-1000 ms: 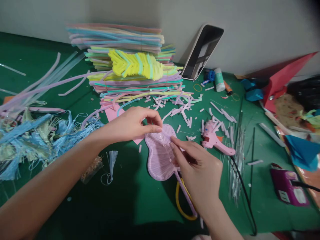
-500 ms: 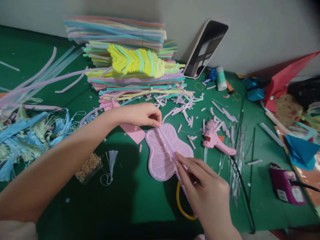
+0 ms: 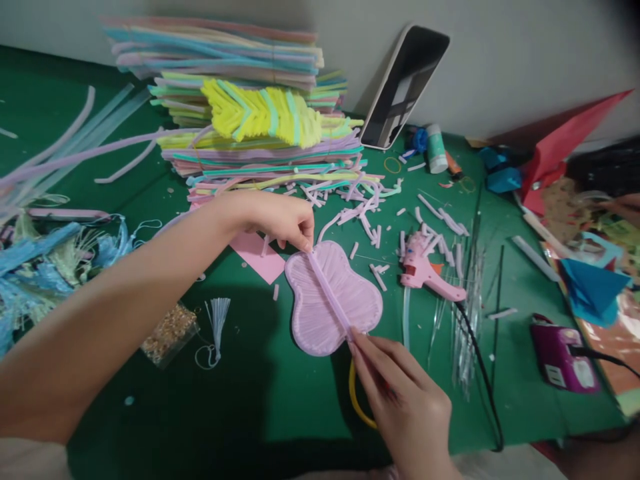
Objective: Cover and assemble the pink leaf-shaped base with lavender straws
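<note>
A lilac, lobed hand fan [image 3: 313, 307] with a fuzzy rim lies face up at the middle of the green table. Down its centre runs a straight lilac pipe cleaner [image 3: 327, 290]. At the top edge, my left hand [image 3: 285, 220] has its fingers closed in a pinch on the upper end of that strip. My right hand [image 3: 407, 400] pinches its lower end by the fan's bottom edge, where the handle is mostly hidden by my fingers. Beside my right hand a yellow loop [image 3: 357, 397] shows, partly covered.
Bundled pipe cleaners [image 3: 215, 50] are stacked at the back, near a leaning phone [image 3: 407, 87]. A pink glue gun [image 3: 425, 270] with a black cord lies right, among cut pieces. Tassels [image 3: 45, 267] lie left; a purple box [image 3: 563, 357] sits right. Another person's hand [image 3: 623, 207] shows far right.
My right hand has slid down the strip to the fan's lower edge, and more of the strip shows. My left hand keeps its pinch at the top. The view has shifted slightly.
</note>
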